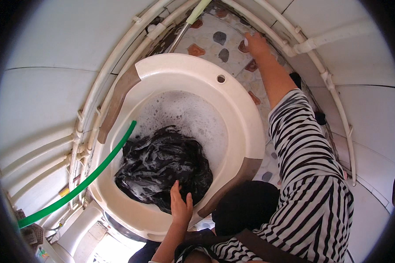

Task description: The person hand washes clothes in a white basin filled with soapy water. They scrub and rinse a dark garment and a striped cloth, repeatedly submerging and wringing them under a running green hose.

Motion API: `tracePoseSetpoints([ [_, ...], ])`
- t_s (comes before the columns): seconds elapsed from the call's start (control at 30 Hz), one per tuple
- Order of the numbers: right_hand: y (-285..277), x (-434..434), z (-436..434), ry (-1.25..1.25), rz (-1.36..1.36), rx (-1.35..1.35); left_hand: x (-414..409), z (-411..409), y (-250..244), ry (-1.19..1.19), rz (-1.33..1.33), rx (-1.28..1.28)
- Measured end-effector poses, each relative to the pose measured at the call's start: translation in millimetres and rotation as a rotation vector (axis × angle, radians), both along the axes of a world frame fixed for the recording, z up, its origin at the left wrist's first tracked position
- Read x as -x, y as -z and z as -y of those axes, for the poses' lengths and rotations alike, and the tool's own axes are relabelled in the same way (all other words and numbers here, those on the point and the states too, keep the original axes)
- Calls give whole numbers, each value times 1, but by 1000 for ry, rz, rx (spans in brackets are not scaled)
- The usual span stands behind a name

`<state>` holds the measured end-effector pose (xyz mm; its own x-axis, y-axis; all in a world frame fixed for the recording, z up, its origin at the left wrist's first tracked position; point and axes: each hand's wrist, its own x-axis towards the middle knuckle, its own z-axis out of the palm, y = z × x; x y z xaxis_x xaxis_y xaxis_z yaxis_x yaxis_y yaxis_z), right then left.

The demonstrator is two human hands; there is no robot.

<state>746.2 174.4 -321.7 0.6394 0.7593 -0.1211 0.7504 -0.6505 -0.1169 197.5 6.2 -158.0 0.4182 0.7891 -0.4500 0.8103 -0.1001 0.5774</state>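
Note:
A dark wet cloth bundle (164,161), streaked with suds, lies in soapy water inside a large cream plastic tub (247,125). My left hand (181,203) is at the near side of the cloth with its fingers spread and nothing held in them; whether it touches the cloth is not clear. My right hand (257,46) reaches past the far right of the tub, over the patterned floor. A small white piece shows at its fingers, and I cannot tell what it is. A green hose (95,174) arches over the left rim, its end above the suds.
White pipes (102,85) run along the tiled walls on both sides. A pole with a pale green grip (197,11) leans behind the tub. The stone-patterned floor (230,29) shows at the far side. A woven item (29,235) is at the lower left.

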Motion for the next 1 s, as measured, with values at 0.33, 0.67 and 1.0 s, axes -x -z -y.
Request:
tracePoseSetpoints([
  [0.33,-29,74,57,498,-501,-519,1,2,19,117,19,-14],
  [0.67,-74,117,143,172,-294,-359,12,2,18,222,116,5],
  [1.0,-260,91,421,217,193,346,30,10,19,248,178,-7],
])
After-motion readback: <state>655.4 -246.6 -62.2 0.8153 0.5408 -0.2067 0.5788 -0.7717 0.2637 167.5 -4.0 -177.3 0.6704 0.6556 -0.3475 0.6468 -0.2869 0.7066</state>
